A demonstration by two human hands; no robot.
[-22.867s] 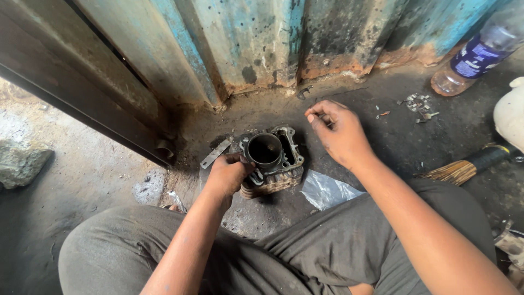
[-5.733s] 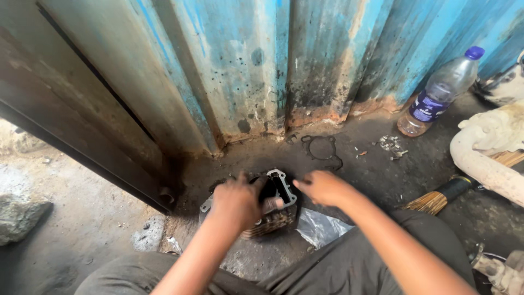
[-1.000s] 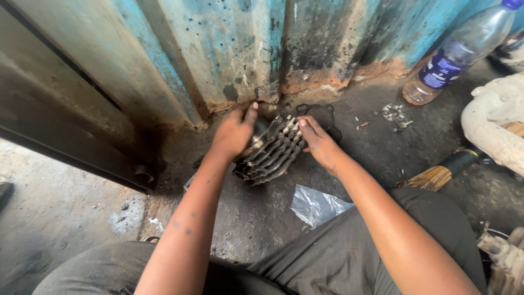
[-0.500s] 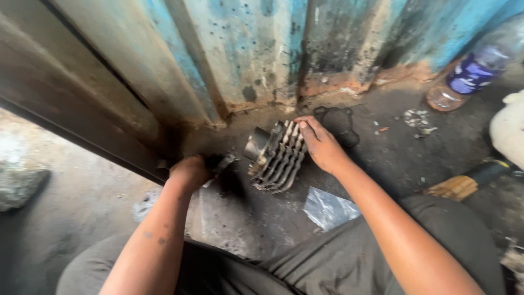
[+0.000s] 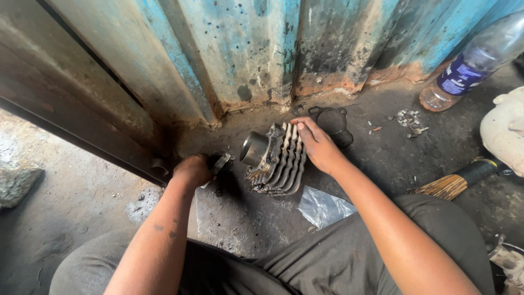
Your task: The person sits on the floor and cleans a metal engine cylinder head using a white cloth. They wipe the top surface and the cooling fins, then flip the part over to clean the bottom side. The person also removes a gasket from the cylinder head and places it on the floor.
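1. Dirty grey concrete floor (image 5: 245, 218) runs up to a rusty wall of blue metal sheet (image 5: 245, 49), and the person sits low on it with knees in grey trousers (image 5: 349, 257)

2. On the floor near the wall lies a metal engine part with fins (image 5: 278, 161), tipped on its side, with a round shiny sleeve (image 5: 254, 148) sticking out to the left

3. Right hand (image 5: 316, 145) lies flat on the top right of the finned part, fingers stretched out and pressing on it, not curled around it

4. Left hand (image 5: 192, 170) is on the floor just left of the part, closed around a small dark metal tool (image 5: 221, 162); only a short end of the tool shows, so its kind is hard to tell

5. Behind the right hand lies a thin black gasket ring (image 5: 333, 121), partly hidden by the fingers

6. A crumpled clear plastic bag (image 5: 322, 206) lies just in front of the part, near the knee

7. Small bits of metal (image 5: 406, 117) sit further right, too tiny to make out

8. A plastic bottle with a blue label (image 5: 472, 65) leans by the wall, its top cut off by the edge

9. A straw brush with a black handle (image 5: 458, 180) lies at the right, next to a white thing (image 5: 505, 128) that is cut off

10. A grey stone (image 5: 16, 183) sits far left
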